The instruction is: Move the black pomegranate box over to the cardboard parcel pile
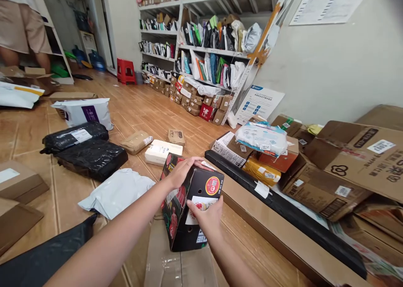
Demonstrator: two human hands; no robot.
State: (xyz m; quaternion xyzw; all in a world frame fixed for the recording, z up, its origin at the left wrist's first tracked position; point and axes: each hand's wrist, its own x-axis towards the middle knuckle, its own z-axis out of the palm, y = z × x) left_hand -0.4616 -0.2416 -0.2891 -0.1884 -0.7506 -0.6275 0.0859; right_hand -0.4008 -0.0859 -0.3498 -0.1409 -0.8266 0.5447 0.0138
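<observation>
A black printed cardboard box (197,181) stands tilted in front of me, with red pictures on its side and a round red-and-yellow sticker. My left hand (182,172) grips its upper left edge, fingers over the top. My right hand (209,217) clasps the right edge of the near face, its thumb lying across a white label (192,215). Under the box lies a flattened, taped piece of cardboard (163,264). Just beyond it are a cream-coloured box (162,151) and a small brown box (176,136). A white plastic mailer (118,192) lies to the left.
Black-wrapped parcels (91,156) and a white-purple bag (90,112) lie left. A long brown carton (252,213) and black tube (289,209) run along the right, beside piled cartons (327,190). Parcel-filled shelves (210,51) and a red stool (126,70) stand behind. A person (25,26) stands far left.
</observation>
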